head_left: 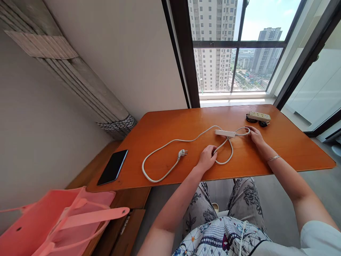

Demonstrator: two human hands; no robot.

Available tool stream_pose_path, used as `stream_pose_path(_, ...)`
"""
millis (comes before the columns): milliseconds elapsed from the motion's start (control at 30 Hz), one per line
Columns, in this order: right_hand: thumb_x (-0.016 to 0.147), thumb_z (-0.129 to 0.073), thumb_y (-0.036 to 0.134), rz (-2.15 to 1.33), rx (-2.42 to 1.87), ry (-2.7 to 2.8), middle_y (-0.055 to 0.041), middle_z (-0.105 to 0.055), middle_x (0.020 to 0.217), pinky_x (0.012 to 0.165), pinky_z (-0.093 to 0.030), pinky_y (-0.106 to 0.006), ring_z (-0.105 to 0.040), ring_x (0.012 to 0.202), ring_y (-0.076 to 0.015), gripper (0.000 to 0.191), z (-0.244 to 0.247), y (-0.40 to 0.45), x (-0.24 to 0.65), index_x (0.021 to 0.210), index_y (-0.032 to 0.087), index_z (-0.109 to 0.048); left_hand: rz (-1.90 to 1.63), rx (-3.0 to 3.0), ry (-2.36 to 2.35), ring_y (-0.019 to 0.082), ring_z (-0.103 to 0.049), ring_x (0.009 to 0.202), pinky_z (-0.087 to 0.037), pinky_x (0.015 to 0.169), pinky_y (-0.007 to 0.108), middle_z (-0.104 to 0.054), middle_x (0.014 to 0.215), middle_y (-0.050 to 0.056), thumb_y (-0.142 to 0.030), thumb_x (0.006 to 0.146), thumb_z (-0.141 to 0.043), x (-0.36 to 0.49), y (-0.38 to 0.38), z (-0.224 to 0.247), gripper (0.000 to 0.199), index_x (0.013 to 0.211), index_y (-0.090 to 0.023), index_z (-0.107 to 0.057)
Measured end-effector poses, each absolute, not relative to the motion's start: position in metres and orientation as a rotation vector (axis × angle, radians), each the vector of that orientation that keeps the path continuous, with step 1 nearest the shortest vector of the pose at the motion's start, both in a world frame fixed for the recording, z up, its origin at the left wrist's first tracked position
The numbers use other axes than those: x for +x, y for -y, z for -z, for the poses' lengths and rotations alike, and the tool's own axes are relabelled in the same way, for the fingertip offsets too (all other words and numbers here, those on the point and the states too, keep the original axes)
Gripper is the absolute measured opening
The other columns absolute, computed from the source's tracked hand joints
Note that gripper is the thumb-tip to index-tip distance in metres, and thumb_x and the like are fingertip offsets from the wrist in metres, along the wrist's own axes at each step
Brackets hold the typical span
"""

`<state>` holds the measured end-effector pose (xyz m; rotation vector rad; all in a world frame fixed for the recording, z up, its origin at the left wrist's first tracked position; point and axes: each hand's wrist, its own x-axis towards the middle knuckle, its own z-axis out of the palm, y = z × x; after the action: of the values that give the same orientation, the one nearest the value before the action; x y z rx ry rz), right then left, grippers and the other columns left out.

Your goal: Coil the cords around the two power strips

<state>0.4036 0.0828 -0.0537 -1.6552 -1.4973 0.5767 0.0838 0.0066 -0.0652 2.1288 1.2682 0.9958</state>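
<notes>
A white power strip (225,133) lies on the orange-brown wooden table, seen edge-on. Its white power cord (176,140) makes a wide loop to the left and smaller loops near the strip. At the cord's end, the plug (182,153) rests on the tabletop with its prongs to the right. My left hand (207,158) is closed on the cord at the small loop in front of the strip. Right of the strip, my right hand (254,135) pinches the cord's bend; its fingertips are small in view.
Behind my right hand sits a beige power strip (259,116) with a black cord and plug. A dark tablet (113,167) lies at the table's (165,124) left end. A pink bag (53,217) stands at the lower left. Beyond the far edge is a window (237,44).
</notes>
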Motion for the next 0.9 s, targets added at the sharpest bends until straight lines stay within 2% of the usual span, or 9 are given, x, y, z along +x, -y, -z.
stream_pose_path(100, 0.081, -0.054, 0.031, -0.891, -1.433, 1.185, -0.0070, -0.071, 0.119, 0.083, -0.057, -0.034, -0.068, 0.104, -0.0216, 0.041, 0.050, -0.065, 0.391, 0.121, 0.025, -0.061, -1.005, 2.117, -1.249, 0.020, -0.064, 0.087, -0.054, 0.083, 0.037, -0.068, 0.097, 0.007, -0.016, 0.085, -0.055, 0.083, -0.007, 0.065, 0.016, 0.098, -0.019, -0.063)
stream_pose_path(233, 0.069, -0.070, 0.028, -1.085, -1.303, 1.095, -0.0042, -0.075, 0.109, 0.077, -0.056, -0.031, -0.070, 0.093, -0.0198, 0.043, 0.037, -0.038, 0.375, 0.111, 0.025, -0.063, -1.016, 2.115, -1.236, 0.020, -0.064, 0.089, -0.054, 0.083, 0.036, -0.068, 0.098, 0.007, -0.016, 0.084, -0.056, 0.084, -0.005, 0.064, 0.016, 0.097, -0.019, -0.063)
stream_pose_path(333, 0.069, -0.073, 0.026, -1.268, -1.189, 1.030, -0.0032, -0.076, 0.103, 0.073, -0.055, -0.028, -0.072, 0.091, -0.0191, 0.043, 0.028, -0.023, 0.363, 0.111, 0.026, -0.062, -1.034, 2.106, -1.242, 0.020, -0.065, 0.089, -0.054, 0.084, 0.036, -0.069, 0.099, 0.007, -0.016, 0.086, -0.054, 0.085, -0.003, 0.063, 0.017, 0.100, -0.019, -0.063)
stream_pose_path(433, 0.075, -0.075, 0.033, -1.389, -1.091, 0.901, -0.0048, -0.077, 0.095, 0.070, -0.057, -0.029, -0.074, 0.085, -0.0200, 0.030, 0.024, -0.016, 0.354, 0.101, 0.024, -0.063, -1.060, 2.087, -1.241, 0.021, -0.066, 0.093, -0.054, 0.087, 0.038, -0.070, 0.101, 0.007, -0.016, 0.087, -0.052, 0.084, -0.002, 0.064, 0.019, 0.103, -0.019, -0.062)
stream_pose_path(500, 0.076, -0.078, 0.036, -1.391, -1.043, 0.848, -0.0057, -0.078, 0.090, 0.068, -0.058, -0.030, -0.075, 0.080, -0.0200, 0.026, 0.022, -0.015, 0.350, 0.091, 0.023, -0.061, -1.086, 2.061, -1.253, 0.022, -0.067, 0.095, -0.053, 0.089, 0.039, -0.070, 0.103, 0.008, -0.015, 0.088, -0.050, 0.083, -0.005, 0.066, 0.020, 0.104, -0.019, -0.061)
stream_pose_path(667, 0.068, -0.086, 0.046, -1.297, -0.891, 0.820, -0.0029, -0.077, 0.081, 0.063, -0.059, -0.027, -0.073, 0.069, -0.0176, 0.037, 0.005, -0.001, 0.346, 0.081, 0.023, -0.059, -1.221, 1.869, -1.379, 0.022, -0.067, 0.098, -0.054, 0.091, 0.041, -0.068, 0.112, 0.010, -0.009, 0.084, -0.051, 0.080, -0.014, 0.068, 0.027, 0.107, -0.020, -0.058)
stream_pose_path(767, 0.069, -0.084, 0.054, -1.188, -0.852, 0.980, -0.0023, -0.078, 0.085, 0.067, -0.060, -0.030, -0.074, 0.072, -0.0185, 0.040, -0.013, 0.019, 0.336, 0.084, 0.024, -0.061, -1.414, 1.828, -1.361, 0.024, -0.062, 0.114, -0.051, 0.097, 0.042, -0.063, 0.121, 0.012, -0.017, 0.086, -0.054, 0.082, -0.007, 0.054, 0.030, 0.117, -0.020, -0.054)
stream_pose_path(900, 0.081, -0.074, 0.055, -0.990, -0.844, 1.350, -0.0025, -0.077, 0.088, 0.075, -0.060, -0.036, -0.072, 0.072, -0.0188, 0.033, -0.031, 0.050, 0.310, 0.090, 0.026, -0.064, -1.621, 1.953, -0.994, 0.024, -0.055, 0.127, -0.044, 0.109, 0.043, -0.060, 0.129, 0.012, -0.030, 0.097, -0.045, 0.091, 0.027, 0.008, 0.024, 0.118, -0.022, -0.053)
